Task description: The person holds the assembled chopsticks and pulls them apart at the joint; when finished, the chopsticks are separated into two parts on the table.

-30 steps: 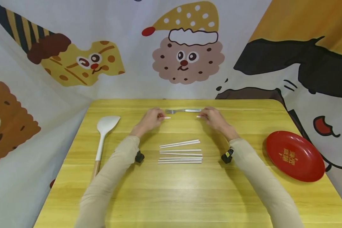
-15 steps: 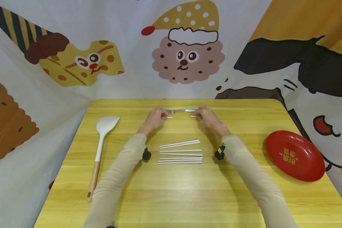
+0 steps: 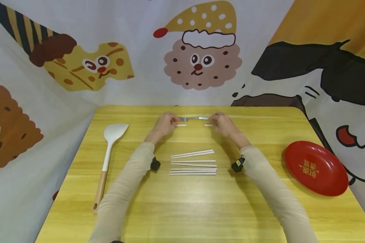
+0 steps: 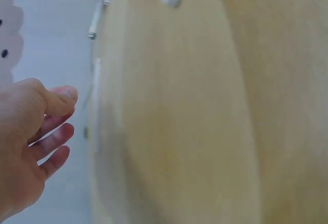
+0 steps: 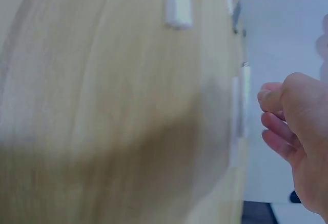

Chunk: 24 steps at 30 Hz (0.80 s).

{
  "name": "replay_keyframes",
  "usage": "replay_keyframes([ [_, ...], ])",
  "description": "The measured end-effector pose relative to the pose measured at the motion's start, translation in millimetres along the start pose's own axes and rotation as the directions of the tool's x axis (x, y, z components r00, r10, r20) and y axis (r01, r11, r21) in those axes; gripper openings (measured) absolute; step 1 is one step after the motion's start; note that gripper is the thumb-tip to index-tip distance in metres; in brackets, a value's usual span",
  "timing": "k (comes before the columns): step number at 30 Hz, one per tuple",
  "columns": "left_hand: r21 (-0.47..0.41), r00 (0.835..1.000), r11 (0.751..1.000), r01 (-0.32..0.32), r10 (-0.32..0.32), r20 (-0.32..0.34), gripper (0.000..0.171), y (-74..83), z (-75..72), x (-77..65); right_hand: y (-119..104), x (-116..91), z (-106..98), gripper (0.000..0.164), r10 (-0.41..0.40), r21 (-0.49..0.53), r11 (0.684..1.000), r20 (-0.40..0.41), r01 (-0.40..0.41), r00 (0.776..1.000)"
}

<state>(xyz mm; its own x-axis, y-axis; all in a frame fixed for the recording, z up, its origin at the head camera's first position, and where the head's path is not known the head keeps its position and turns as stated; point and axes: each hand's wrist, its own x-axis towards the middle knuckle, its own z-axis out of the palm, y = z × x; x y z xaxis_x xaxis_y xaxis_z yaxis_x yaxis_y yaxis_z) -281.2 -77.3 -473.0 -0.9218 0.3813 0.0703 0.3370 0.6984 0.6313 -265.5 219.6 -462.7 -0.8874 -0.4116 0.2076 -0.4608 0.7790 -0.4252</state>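
Note:
My left hand (image 3: 165, 123) is raised just above the far part of the table, its fingers loosely bent and nothing between them. A short white stick (image 4: 97, 106) lies on the wood beside it. Opposite, my right hand (image 3: 223, 124) hovers in a similar pose, also holding nothing, with a second short white stick (image 5: 234, 121) lying by its fingertips. Between the two sticks is a gap. Just behind them a fork (image 3: 184, 119) lies crosswise, tines to the left; the right hand hides its handle's end.
Several white chopsticks (image 3: 192, 154) lie crosswise in mid-table, between my forearms. A white spatula (image 3: 112, 133) with a wooden handle lies at the left. The red oval plate (image 3: 322, 168) sits near the right edge. Behind the table (image 3: 197, 209) hangs a printed cloth (image 3: 140, 94).
Both hands, which pinched the short white sticks, have moved them inward toward each other and let go. More of each stick now shows on the table. The chopsticks, spatula and plate stay put.

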Motion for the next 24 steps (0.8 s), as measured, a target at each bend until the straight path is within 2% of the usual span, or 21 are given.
replay_keyframes([
  [3,0.015,1.000,1.000,-0.010,0.010,0.007,0.014,6.7,-9.9,-4.9,-7,-4,-9,0.018,-0.020,0.017,1.000,-0.018,0.020,1.000],
  [6,0.056,0.999,0.997,-0.047,0.046,0.021,0.014,14.2,-16.8,-12.5,-17,-9,-15,0.016,-0.072,0.013,0.997,-0.013,0.072,0.997],
  [8,0.084,0.996,0.993,-0.082,0.079,0.039,0.014,19.6,-19.2,-19.2,-24,-13,-17,0.016,-0.110,0.001,0.994,-0.001,0.110,0.994],
  [11,0.079,0.991,0.991,-0.112,0.105,0.083,0.014,27.4,-20.3,-31.6,-34,-19,-17,0.016,-0.162,-0.009,0.987,0.026,0.162,0.986],
  [17,0.041,0.982,0.992,-0.120,0.113,0.150,0.014,38.2,-14.0,-54.0,-52,-32,-10,0.016,-0.206,0.015,0.979,0.071,0.205,0.976],
  [24,0.022,0.962,0.990,-0.141,0.132,0.241,0.016,47.3,1.0,-75.3,-70,-47,6,0.018,-0.212,0.116,0.974,0.143,0.196,0.967],
])
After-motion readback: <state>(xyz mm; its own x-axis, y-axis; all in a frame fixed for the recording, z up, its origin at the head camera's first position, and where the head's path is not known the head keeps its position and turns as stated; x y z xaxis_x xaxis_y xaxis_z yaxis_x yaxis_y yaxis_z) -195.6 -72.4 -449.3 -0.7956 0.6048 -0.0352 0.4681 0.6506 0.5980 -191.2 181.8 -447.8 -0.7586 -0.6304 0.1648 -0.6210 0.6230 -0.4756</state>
